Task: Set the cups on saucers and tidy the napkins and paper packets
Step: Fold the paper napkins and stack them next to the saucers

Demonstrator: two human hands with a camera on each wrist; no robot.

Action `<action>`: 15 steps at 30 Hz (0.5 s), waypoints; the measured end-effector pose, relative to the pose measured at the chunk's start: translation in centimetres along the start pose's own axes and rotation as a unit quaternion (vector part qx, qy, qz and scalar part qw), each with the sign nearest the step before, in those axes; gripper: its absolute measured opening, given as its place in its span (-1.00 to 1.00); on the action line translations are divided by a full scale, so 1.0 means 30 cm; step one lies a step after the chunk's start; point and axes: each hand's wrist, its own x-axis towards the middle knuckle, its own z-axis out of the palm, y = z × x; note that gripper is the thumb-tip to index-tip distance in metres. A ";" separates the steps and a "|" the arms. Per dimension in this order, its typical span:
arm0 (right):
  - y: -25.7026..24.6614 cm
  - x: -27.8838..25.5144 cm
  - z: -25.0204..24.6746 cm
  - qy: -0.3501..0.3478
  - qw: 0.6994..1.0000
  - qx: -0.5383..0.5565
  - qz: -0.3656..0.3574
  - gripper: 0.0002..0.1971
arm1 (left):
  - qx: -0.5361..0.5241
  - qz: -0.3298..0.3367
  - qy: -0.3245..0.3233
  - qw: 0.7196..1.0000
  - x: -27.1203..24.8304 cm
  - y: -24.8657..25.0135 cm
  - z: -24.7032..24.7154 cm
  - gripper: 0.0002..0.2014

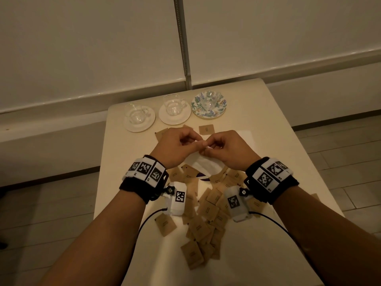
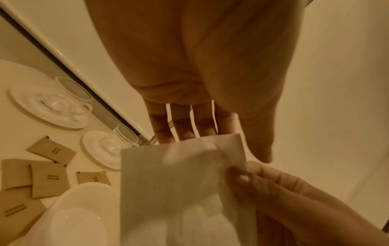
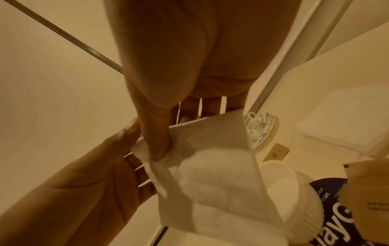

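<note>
Both hands meet over the middle of the table and hold a white paper napkin (image 1: 203,162) up by its top edge. My left hand (image 1: 194,142) pinches the left part of that edge, and my right hand (image 1: 210,147) pinches the corner beside it. The wrist views show the napkin (image 2: 179,183) (image 3: 210,166) hanging down, creased. Three glass cups stand on saucers along the far edge: two on white saucers (image 1: 127,125) (image 1: 162,118), one on a floral saucer (image 1: 220,110). Brown paper packets (image 1: 208,209) lie scattered under my wrists.
A flat stack of white napkins (image 1: 245,137) lies at the right. Below the napkin sit a white ribbed bowl (image 3: 294,191) and a purple printed wrapper (image 3: 328,208). Single packets (image 1: 206,129) lie near the saucers. The white table (image 1: 278,162) ends at a wall ledge behind.
</note>
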 end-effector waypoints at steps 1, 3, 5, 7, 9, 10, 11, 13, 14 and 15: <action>0.002 -0.001 -0.003 -0.001 1.000 0.003 0.002 -0.92 | 0.000 -0.001 0.001 1.000 -0.002 -0.001 0.001 -0.89; 0.005 -0.002 -0.008 -0.007 1.000 0.009 0.012 -0.90 | -0.007 0.000 -0.004 1.000 -0.005 -0.001 0.004 -0.93; 0.009 -0.001 -0.010 -0.011 1.000 0.014 0.022 -0.87 | -0.011 0.001 -0.009 1.000 -0.006 0.002 0.006 -0.97; 0.015 -0.004 -0.012 -0.009 1.000 0.009 0.022 -0.87 | -0.015 0.001 -0.010 1.000 -0.004 0.004 0.007 -0.97; 0.022 -0.006 -0.016 -0.005 1.000 0.002 0.018 -0.88 | -0.018 0.002 -0.012 1.000 -0.002 0.006 0.007 -0.96; 0.028 -0.005 -0.019 -0.002 1.000 0.001 0.021 -0.86 | -0.019 -0.001 -0.011 1.000 -0.001 0.006 0.007 -0.95; 0.034 -0.005 -0.024 0.002 1.000 -0.001 0.027 -0.84 | -0.019 -0.004 -0.009 1.000 0.000 0.007 0.007 -0.94; 0.048 -0.006 -0.036 0.006 0.999 -0.009 0.036 -0.83 | -0.015 -0.007 -0.002 1.000 0.003 0.007 0.006 -0.92; 0.057 -0.008 -0.043 0.005 0.999 -0.010 0.041 -0.84 | -0.011 -0.007 0.004 1.000 0.006 0.007 0.005 -0.92; 0.067 -0.012 -0.051 0.004 0.999 -0.008 0.046 -0.84 | -0.006 -0.005 0.014 1.000 0.009 0.005 0.002 -0.92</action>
